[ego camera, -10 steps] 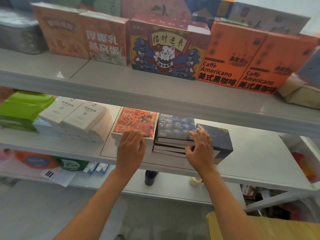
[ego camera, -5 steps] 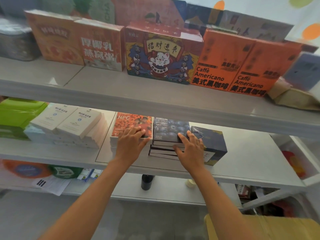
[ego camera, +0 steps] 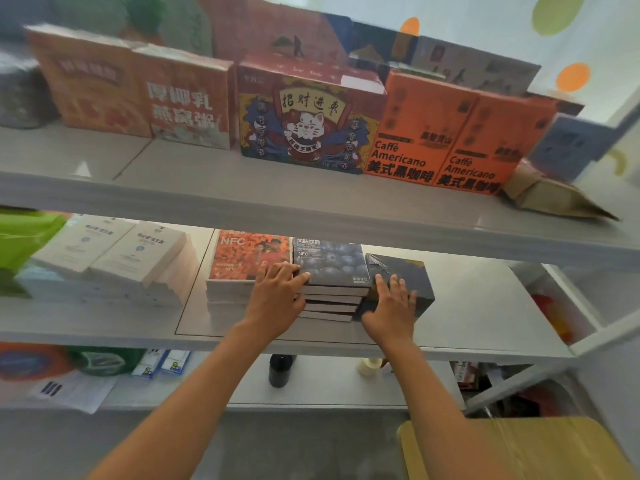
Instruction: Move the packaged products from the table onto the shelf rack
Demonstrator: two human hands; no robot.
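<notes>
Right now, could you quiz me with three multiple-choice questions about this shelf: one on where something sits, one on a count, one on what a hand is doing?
1. Where is the dark blue box?
A. top shelf
B. middle shelf, right of the blueberry stack
C. floor

2. How many orange coffee boxes stand on the top shelf?
A. one
B. two
C. four

3. What is the right hand doing?
A. resting flat on the dark blue box
B. lifting a bottle
C. hanging free

Answers: 1 B, it sits beside the stack; 2 B, two Caffe Americano fronts show; 3 A, the open palm lies on the box.
</notes>
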